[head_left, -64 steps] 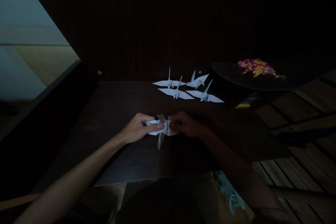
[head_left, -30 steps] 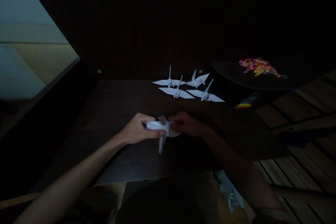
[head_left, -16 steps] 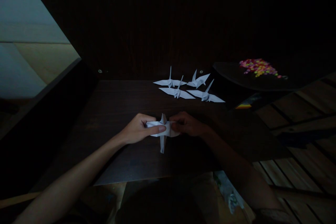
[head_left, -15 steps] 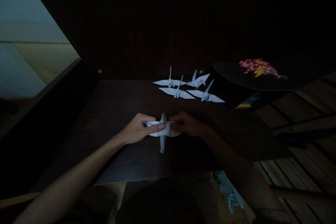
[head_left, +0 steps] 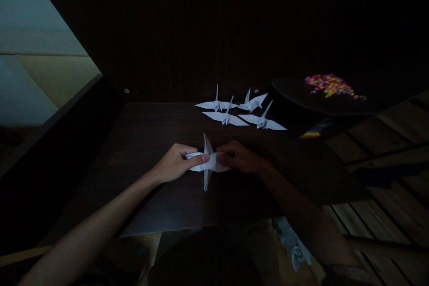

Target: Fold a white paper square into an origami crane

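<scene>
A white paper crane [head_left: 212,164] is held between both hands just above the dark tabletop. My left hand [head_left: 177,161] pinches its left wing, with the thumb lying over the body. My right hand [head_left: 239,157] is closed on the right wing, its thumb on top; this side is in deep shadow. One narrow point of the crane sticks up away from me and another points toward me. Farther back lie several finished white paper cranes [head_left: 226,118], wings spread and one slim point of each raised.
A dark curved ledge [head_left: 291,98] at the right bears a pile of small colourful pieces [head_left: 330,86]. A dark upright panel [head_left: 187,31] closes off the back. Wooden slats [head_left: 378,138] show at right, and a crumpled plastic bag [head_left: 293,243] lies below the table's front edge.
The crane has tilted slightly in my hands: its far point now shows longer and the near point sits a little higher. Both hands keep their hold.
</scene>
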Demonstrator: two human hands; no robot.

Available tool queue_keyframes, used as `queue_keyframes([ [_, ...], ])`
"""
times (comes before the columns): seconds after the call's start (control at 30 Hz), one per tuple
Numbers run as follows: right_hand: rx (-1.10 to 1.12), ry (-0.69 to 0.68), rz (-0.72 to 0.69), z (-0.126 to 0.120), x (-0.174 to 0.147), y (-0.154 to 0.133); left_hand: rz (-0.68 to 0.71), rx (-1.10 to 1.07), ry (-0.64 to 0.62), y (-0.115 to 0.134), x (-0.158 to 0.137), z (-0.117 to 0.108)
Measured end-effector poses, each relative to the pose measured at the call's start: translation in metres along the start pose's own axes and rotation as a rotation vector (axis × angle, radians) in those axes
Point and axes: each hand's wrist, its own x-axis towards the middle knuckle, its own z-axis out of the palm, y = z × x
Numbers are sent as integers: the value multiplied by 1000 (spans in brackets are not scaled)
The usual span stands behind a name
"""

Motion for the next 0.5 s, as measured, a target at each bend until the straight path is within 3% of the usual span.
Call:
queue_keyframes([
  [0.27, -15, 28, -20, -1, 0, 1, -28, 4, 53, 2, 0, 2],
  [0.5, -7, 22, 7, 0, -1, 2, 12, -31, 4, 2, 1, 0],
])
